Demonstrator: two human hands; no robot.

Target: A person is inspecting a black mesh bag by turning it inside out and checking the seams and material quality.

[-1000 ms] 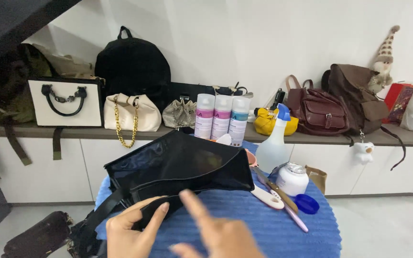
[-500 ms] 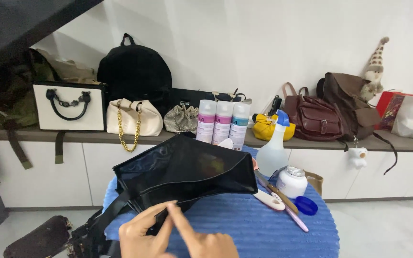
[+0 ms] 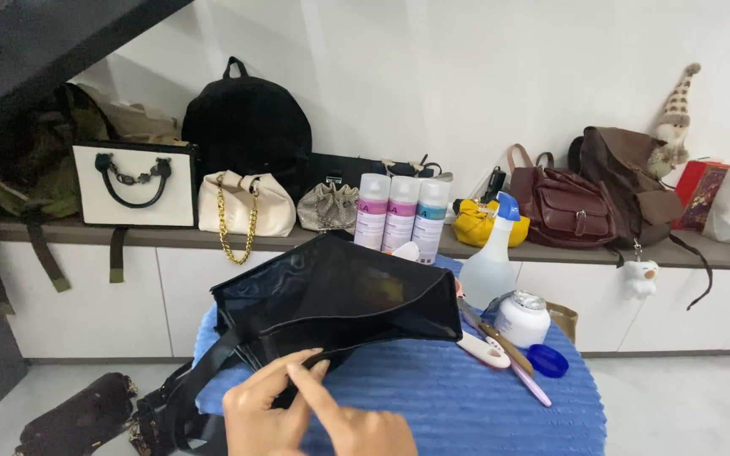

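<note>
Pinching the black mesh bag (image 3: 340,300) edge, both hands (image 3: 314,414) sit near three white-and-pink spray cans (image 3: 400,214).

Bottom edge crops both hands (image 3: 314,418); bag (image 3: 340,304) hides 1 bottle.

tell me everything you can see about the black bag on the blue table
The black bag looks like smooth, slightly glossy fabric, wide and soft-sided, lying tilted on the blue ribbed cover. A dark strap hangs off its left end. The left hand pinches its front lower edge, and the right hand is right beside it.
</note>
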